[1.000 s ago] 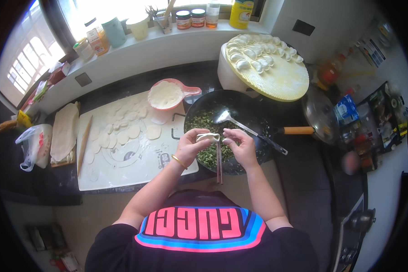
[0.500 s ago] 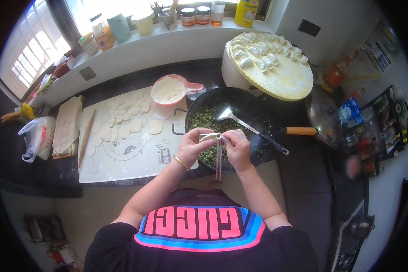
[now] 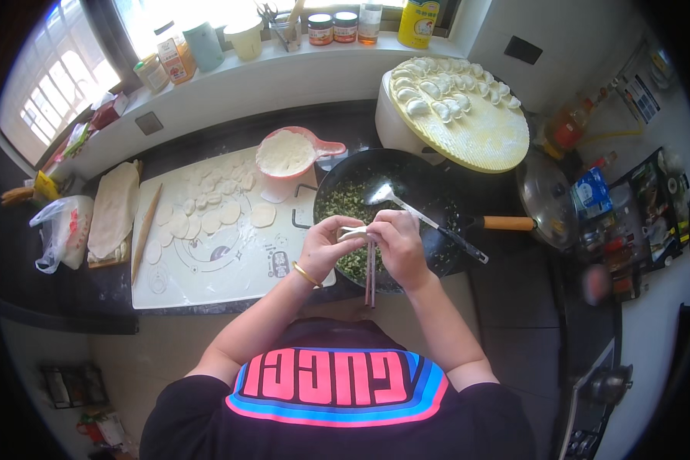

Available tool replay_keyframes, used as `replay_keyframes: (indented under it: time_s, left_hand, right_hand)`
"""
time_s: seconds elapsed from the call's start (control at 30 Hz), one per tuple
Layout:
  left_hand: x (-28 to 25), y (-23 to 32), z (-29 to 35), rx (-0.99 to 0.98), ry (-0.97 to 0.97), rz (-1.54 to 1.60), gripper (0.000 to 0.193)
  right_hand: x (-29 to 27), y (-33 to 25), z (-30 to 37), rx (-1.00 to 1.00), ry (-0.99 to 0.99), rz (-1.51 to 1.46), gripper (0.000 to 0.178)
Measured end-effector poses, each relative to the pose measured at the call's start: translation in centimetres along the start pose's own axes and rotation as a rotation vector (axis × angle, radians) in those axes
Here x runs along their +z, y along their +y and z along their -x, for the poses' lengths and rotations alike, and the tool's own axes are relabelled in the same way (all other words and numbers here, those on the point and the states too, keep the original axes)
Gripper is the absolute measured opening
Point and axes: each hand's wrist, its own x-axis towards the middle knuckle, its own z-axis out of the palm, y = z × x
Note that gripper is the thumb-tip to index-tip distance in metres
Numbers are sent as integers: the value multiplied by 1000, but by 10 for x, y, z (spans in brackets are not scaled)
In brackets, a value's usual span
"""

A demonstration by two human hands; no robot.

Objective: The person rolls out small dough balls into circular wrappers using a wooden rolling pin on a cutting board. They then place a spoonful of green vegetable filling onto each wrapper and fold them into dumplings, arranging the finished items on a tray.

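Left hand (image 3: 322,247), right hand (image 3: 399,244) pinch dumpling (image 3: 350,233) over wok (image 3: 428,184) (pink lettering (image 3: 331,377) on black shirt (image 3: 471,422))

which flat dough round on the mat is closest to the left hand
The dough round farthest right on the white mat, nearest the left hand; it lies apart, touching no other round, while many others bunch together.
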Motion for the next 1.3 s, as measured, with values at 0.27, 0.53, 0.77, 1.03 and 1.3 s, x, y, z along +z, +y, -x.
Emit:
replay_keyframes:
  time_s: [0.27, 0.53, 0.77, 1.03, 1.3]
  left_hand:
    - [0, -2, 1, 22, -11, -12, 32]
    - [-1, 7, 5, -37, 29, 32, 31]
    - [-6, 6, 8, -55, 51, 43, 31]
    - [-4, 13, 10, -72, 60, 63, 30]
    - [-2, 9, 8, -54, 73, 44, 32]
  right_hand:
    - [3, -3, -5, -4, 4, 60, 10]
    - [-11, 0, -1, 502, 34, -222, 12]
    - [-8, -6, 2, 493, -117, -426, 28]
    - [3, -10, 3, 368, -5, -332, 17]
    - [22, -4, 5, 368, 73, -246, 6]
